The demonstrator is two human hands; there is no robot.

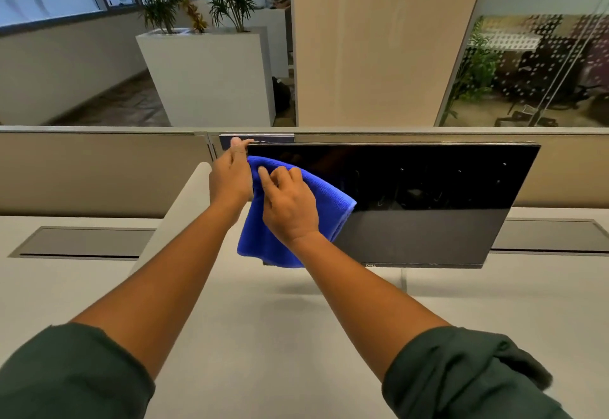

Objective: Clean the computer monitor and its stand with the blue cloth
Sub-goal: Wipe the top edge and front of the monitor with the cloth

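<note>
I have my left hand gripping the upper left corner of the flat black-screened computer monitor, which stands tilted back on the pale grey desk, and my right hand pressing the soft blue microfibre cloth against the glass, fingers partly curled into the fabric. To do this pass well, I judge I should keep the corner braced so the panel cannot rock, press lightly and evenly, and sweep in overlapping rows toward the far right edge. The thin silvery stand below seems untouched.
</note>
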